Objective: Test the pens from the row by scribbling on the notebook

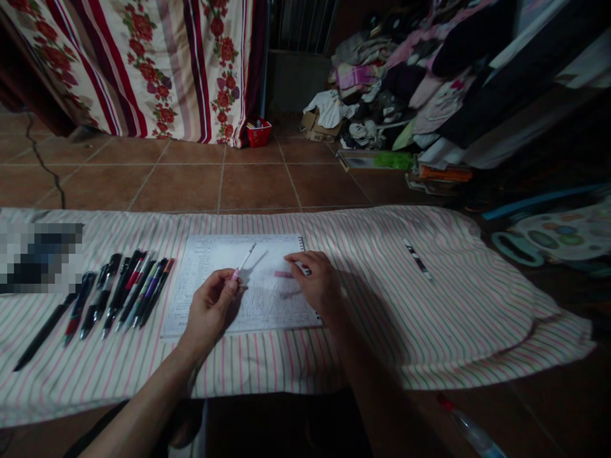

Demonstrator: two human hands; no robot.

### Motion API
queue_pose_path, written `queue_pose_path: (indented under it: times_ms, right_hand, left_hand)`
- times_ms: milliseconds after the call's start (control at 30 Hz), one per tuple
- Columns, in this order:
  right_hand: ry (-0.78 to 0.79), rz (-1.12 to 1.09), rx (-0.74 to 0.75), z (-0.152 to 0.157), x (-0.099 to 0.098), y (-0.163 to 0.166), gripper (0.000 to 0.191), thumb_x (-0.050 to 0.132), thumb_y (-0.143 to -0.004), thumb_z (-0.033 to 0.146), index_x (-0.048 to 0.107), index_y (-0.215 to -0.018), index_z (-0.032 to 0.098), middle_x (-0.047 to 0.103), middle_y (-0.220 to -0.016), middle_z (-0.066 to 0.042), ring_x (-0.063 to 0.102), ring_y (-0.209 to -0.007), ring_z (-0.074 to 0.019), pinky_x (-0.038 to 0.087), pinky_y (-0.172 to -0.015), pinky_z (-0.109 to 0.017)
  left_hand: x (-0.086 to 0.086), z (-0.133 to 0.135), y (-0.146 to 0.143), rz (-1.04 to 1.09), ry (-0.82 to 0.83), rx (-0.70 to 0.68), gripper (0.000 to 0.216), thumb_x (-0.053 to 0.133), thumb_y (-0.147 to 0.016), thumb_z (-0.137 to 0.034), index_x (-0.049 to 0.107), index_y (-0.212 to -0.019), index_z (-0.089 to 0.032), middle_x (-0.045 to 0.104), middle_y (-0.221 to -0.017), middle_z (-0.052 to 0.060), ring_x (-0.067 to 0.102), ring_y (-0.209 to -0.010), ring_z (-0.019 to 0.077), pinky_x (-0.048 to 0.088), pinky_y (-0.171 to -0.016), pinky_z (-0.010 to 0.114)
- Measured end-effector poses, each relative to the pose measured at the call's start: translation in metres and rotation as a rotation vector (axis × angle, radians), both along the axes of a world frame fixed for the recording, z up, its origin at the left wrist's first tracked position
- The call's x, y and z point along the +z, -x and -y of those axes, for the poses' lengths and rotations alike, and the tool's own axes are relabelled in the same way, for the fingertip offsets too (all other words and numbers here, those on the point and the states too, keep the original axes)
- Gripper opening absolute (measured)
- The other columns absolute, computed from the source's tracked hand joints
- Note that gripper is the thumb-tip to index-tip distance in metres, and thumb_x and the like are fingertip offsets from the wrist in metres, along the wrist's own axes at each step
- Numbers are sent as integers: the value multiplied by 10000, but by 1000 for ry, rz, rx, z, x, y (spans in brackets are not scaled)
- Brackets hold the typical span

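My left hand [212,302] pinches a slim pen part with a pink grip [235,274] and a pale refill [247,256] pointing up and away. This part is held above an open spiral notebook [229,248] with printed and written pages. My right hand [317,283] is closed over the notebook's right side, thumb and index finger drawn together. A pink pen barrel [283,275] shows under its fingers, apparently held there, with a shadow on the page below. Whether anything small sits between thumb and fingertip, I cannot tell.
Several pens [136,289] lie in a row left of the notebook. A black and white pen [418,259] lies to the right on the striped cloth [372,235]. Beyond are a red basket [258,133] and piled clothes [372,83]. A bottle [472,432] lies at lower right.
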State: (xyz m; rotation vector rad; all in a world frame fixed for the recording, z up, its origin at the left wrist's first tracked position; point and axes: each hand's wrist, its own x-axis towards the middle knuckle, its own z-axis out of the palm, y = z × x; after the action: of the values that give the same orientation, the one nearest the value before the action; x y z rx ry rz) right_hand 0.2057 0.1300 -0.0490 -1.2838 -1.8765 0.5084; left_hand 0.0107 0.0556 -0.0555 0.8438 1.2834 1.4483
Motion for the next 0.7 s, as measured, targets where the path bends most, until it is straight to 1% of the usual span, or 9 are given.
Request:
queue_pose_path:
  times_ms: [67, 133, 200, 267, 400, 467, 533, 633, 700]
  right_hand:
    - [-36, 139, 40, 2, -2, -2, 124, 607, -807, 227, 718, -862, 238, 690, -874, -67, 557, -910, -238, 451, -843, -403]
    - [-45, 238, 56, 4, -4, -2, 112, 640, -791, 245, 724, -865, 242, 677, -873, -78, 531, -928, -256, 442, -835, -412]
    - [-44, 307, 51, 6, -7, -1, 111, 635, -794, 235, 723, -861, 247, 667, -869, -83, 515, -928, -264, 437, -816, -413]
    - [-40, 345, 45, 6, -9, -1, 117, 617, -800, 201, 716, -845, 243, 660, -861, -83, 509, -922, -263, 431, -812, -407]
    - [-33, 352, 51, 5, -10, 1, 105, 606, -798, 179, 696, -816, 231, 667, -840, -77, 522, -890, -255, 417, -814, -400]
    - [-9, 291, 48, 4, -9, 2, 93, 602, -799, 188, 684, -816, 230, 681, -836, -65, 549, -846, -237, 419, -804, -390]
    - [50, 170, 41, 3, -8, 3, 84, 591, -807, 218, 673, -826, 227, 691, -843, -55, 581, -810, -214, 436, -778, -369]
    - [195, -56, 3, 2, -7, 5, 135, 584, -808, 317, 655, -863, 216, 683, -812, -47, 616, -740, -186, 467, -683, -325]
    - [303, -213, -27, 2, -4, 7, 216, 608, -775, 383, 632, -899, 208, 652, -722, -23, 611, -648, -162, 466, -599, -291]
  left_hand:
    - [2, 0, 1, -1, -2, 9, 249, 689, -747, -363, 617, -894, -175, 610, -772, 10, 563, -685, 106, 462, -613, 222]
    - [4, -1, 2, -18, -9, 15, 256, 685, -750, -369, 618, -892, -168, 613, -781, 20, 567, -707, 116, 469, -631, 233]
    - [5, -2, 3, -2, -17, 15, 263, 675, -757, -380, 612, -902, -169, 612, -788, 21, 561, -699, 117, 462, -616, 234]
    - [5, -2, 5, 27, -27, 7, 251, 665, -769, -381, 607, -905, -177, 610, -788, 13, 552, -682, 109, 449, -603, 227]
    - [5, -2, 5, -2, -38, -1, 204, 662, -780, -353, 623, -876, -177, 612, -776, 4, 555, -717, 105, 454, -663, 229]
    - [5, -2, 5, 15, -33, -6, 193, 660, -784, -343, 624, -878, -179, 612, -768, 3, 560, -716, 106, 459, -674, 235]
    - [4, -2, 4, 67, -33, -14, 182, 660, -786, -332, 619, -884, -184, 612, -755, -2, 566, -702, 104, 461, -673, 241]
    - [1, -2, 3, 129, -50, -31, 169, 665, -787, -312, 621, -884, -181, 617, -747, -5, 573, -704, 100, 464, -710, 254]
    - [0, -2, 2, 155, -48, -48, 174, 667, -785, -312, 625, -887, -177, 628, -749, 2, 580, -711, 102, 463, -729, 262]
